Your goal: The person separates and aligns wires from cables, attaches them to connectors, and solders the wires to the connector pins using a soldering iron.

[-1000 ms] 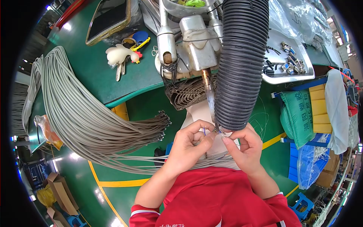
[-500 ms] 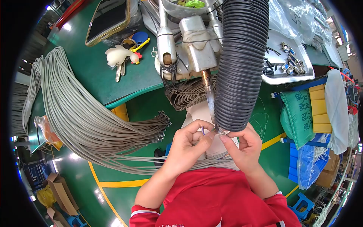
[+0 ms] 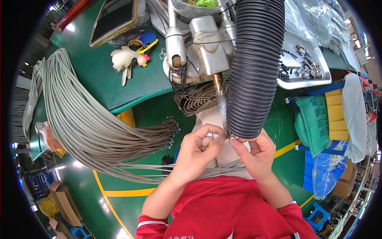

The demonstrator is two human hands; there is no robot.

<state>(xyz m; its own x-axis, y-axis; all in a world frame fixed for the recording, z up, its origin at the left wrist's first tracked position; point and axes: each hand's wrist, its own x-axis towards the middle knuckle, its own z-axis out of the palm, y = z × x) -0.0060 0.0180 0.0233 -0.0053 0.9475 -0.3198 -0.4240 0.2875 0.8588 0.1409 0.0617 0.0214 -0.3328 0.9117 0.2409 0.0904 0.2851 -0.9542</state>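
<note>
My left hand (image 3: 197, 153) is closed in a pinch on thin wires, one a purple wire (image 3: 212, 135) showing above the fingers. Close beside it, my right hand (image 3: 256, 156) pinches something small, partly hidden by its fingers and the hose end. Between the fingertips a small metal connector (image 3: 227, 135) shows, just under the lower end of a soldering iron (image 3: 220, 95). A black corrugated hose (image 3: 256, 67) hangs down in front of the right fingers. Grey cables (image 3: 139, 174) run from the left to beneath both hands.
A thick bundle of grey cables (image 3: 87, 115) drapes off the green table (image 3: 83, 75) at left. On it lie a phone (image 3: 114, 20) and keys with a chicken charm (image 3: 127, 59). At right, a metal tray (image 3: 308, 82) holds several blue connectors; a green sack (image 3: 313, 123) stands below.
My left fingers have shifted slightly, and the metal connector shows more plainly between the fingertips. My right hand stays nearly where it was.
</note>
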